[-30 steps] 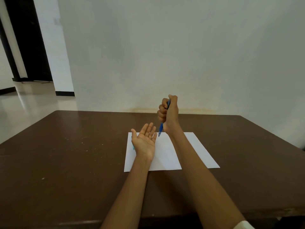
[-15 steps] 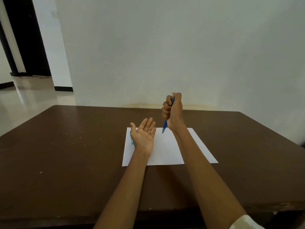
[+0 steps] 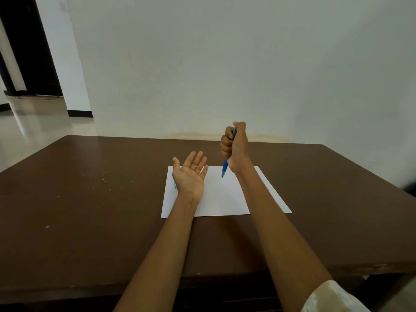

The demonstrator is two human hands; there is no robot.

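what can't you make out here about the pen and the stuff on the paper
- Head view: the middle of the blue pen, hidden in the fist of the right hand.
- Head view: a teal thing at the left edge of the paper, mostly behind the open left hand; too little shows to name it.

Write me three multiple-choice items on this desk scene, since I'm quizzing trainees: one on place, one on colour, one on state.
1. The paper lies: A on the table; B on the floor; C on a chair.
2. The pen is: A red; B blue; C black.
3. The left hand is: A fisted; B open, palm up; C gripping the pen.
Key: 1A, the sheet lies flat on the brown top; 2B, its barrel below the right hand is blue; 3B, its fingers are straight.
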